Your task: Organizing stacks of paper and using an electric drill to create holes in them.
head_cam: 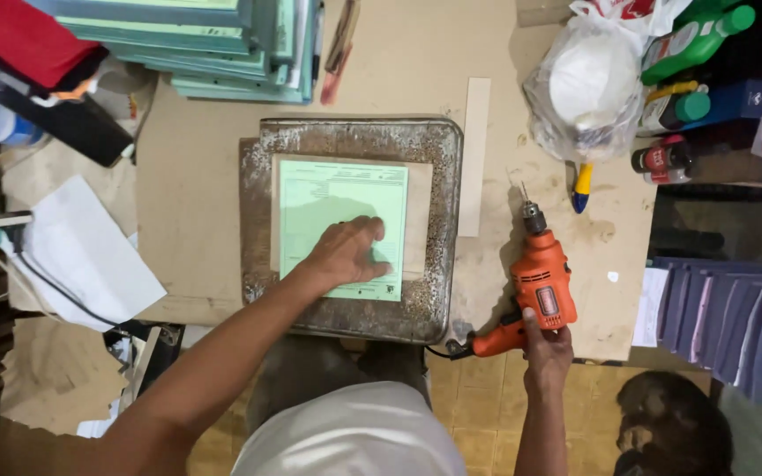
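Right hand grips the orange drill by its handle, on the table right of the metal plate; long axis runs away, bit pointing far. Left hand lies flat on the green sheet, fingers spread.

Brown worktable, yellowish tiled floor, dark shelving at right, warm indoor light
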